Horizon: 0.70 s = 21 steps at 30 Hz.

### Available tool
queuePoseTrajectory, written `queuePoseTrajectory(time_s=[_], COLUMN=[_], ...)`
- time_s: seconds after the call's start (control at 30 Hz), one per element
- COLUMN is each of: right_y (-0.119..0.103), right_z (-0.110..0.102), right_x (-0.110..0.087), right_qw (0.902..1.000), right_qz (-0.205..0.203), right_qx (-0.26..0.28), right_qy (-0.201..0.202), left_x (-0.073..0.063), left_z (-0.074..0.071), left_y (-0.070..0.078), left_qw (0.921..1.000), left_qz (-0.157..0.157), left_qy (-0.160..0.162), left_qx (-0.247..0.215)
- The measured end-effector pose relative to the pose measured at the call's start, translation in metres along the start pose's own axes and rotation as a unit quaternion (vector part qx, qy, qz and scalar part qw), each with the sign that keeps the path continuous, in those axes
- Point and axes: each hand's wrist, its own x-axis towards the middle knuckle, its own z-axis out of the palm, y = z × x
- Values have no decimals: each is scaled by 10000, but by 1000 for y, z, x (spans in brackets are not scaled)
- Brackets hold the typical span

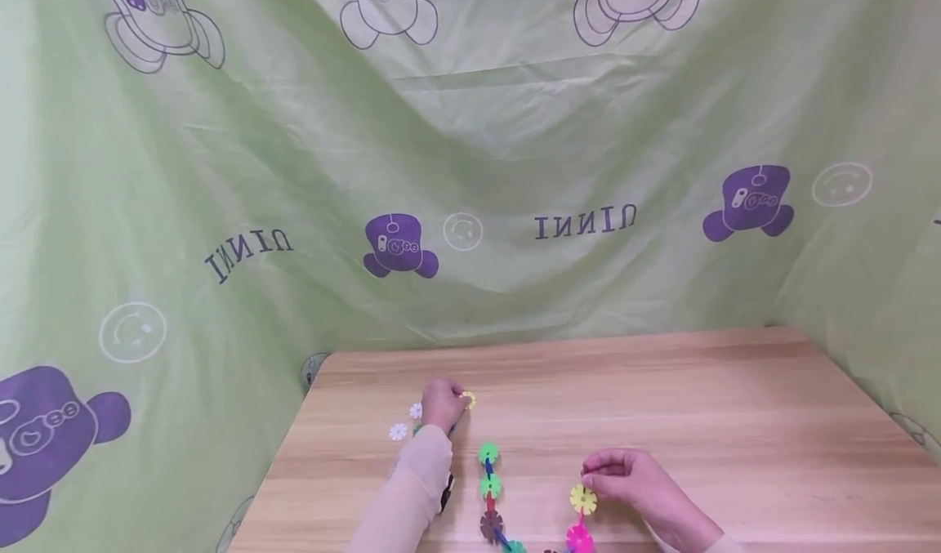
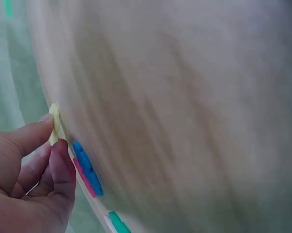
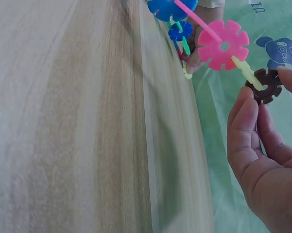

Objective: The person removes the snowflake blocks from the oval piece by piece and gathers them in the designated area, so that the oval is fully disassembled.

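Observation:
Between thumb and fingertips my left hand pinches a yellow notched snowflake disc by its edge, close over the table's far left part. My right hand pinches a brown notched disc at one end of a chain of interlocked discs. Slotted into the brown disc is a yellow disc, followed by a pink disc. The chain loops toward me past the bottom edge of the head view, then runs up its other side through a brown disc to a green end disc.
Loose white discs lie left of my left hand. A blue disc, a pink disc and a green disc lie near that hand. The wooden table meets a green printed cloth behind.

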Motion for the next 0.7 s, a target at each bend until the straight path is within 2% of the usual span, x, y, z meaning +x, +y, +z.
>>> queuePoseTrajectory(time_s=[0.17, 0.23, 0.3, 0.4, 0.47, 0.6, 0.7], right_y=[2, 0, -2, -5, -6, -4, 0], right_z=[1, 1, 0, -1, -2, -3, -2], right_x=[-2, -1, 1, 3, 4, 3, 2], right_qw=[10000, 9999, 9998, 9998, 9998, 9995, 9990], right_qz=[-55, -119, -172, -193, -184, -232, -258], right_qx=[-16, -29, -45, -76, -91, -219, -339], right_qy=[-8, -31, -52, -8, 22, -32, -141], left_x=[-2, -3, -4, -12, -21, -50, -75], left_z=[4, 0, -5, -17, -23, -26, -23], left_y=[0, 5, 13, 36, 54, 83, 98], left_qw=[9996, 9991, 9984, 9915, 9824, 9624, 9449], left_qz=[-248, -361, -283, -213, -112, 227, 476], left_qy=[-102, -141, -264, -806, -1327, -2327, -2878], left_qx=[-32, -194, -419, -999, -1309, -1386, -1483])
